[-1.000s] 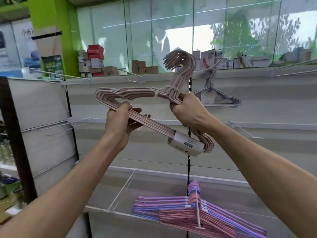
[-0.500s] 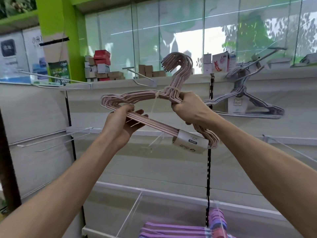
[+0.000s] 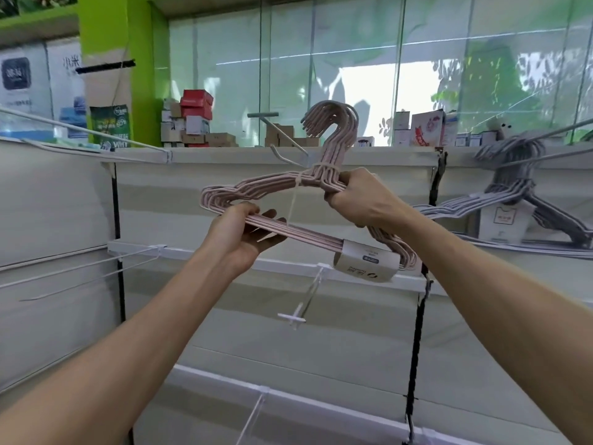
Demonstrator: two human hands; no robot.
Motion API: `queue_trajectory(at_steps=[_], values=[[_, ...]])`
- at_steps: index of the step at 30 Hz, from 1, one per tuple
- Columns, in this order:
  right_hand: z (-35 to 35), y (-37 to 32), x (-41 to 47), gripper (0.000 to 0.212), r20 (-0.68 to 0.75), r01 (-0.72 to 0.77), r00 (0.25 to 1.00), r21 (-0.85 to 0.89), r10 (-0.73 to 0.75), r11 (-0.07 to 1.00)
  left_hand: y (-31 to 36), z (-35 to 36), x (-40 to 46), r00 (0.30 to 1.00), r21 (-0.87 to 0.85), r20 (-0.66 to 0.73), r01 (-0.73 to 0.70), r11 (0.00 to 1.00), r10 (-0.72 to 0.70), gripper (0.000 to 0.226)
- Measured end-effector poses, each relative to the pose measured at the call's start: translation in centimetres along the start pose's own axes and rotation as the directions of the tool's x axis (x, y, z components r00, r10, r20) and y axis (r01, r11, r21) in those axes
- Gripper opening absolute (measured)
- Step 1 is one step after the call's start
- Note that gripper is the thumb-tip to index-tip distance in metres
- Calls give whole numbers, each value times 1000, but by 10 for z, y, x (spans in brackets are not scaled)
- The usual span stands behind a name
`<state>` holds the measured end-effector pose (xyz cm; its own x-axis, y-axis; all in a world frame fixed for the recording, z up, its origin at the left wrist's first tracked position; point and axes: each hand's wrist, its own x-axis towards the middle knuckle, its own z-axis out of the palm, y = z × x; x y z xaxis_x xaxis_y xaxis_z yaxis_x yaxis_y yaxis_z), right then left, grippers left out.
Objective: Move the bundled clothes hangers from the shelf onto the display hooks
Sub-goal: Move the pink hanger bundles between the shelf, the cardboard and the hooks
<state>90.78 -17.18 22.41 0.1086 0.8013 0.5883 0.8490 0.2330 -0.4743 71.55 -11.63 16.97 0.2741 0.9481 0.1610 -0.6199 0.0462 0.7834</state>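
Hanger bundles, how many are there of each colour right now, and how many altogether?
Pink hanger bundle, held by the left hand and right hand: 1
Grey hanger bundle, hanging on a display hook: 1
Total: 2

Pink hanger bundle looked matt, coated; its label sleeve smooth white paper; display hooks glossy white wire.

White shelving panels; green pillar; daylit glass windows behind stacked boxes.
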Motion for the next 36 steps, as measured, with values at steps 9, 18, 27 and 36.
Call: queue_trajectory(at_steps=[9, 18, 27, 36], values=[[15, 3, 43, 20, -12, -50, 999, -104, 49, 993, 4, -9, 55, 991, -97, 53, 127, 987, -122, 17], [26, -1, 70, 18, -3, -45, 999, -246, 45, 968, -3, -17, 99, 977, -172, 93, 204, 964, -191, 21], [40, 17, 85, 14, 25, -62, 997, -283, 72, 957, -21, -19, 126, 969, -205, 107, 242, 948, -224, 23], [46, 24, 96, 13, 135, -73, 982, -382, 134, 921, -43, -24, 154, 957, -236, 73, 290, 928, -281, 25]])
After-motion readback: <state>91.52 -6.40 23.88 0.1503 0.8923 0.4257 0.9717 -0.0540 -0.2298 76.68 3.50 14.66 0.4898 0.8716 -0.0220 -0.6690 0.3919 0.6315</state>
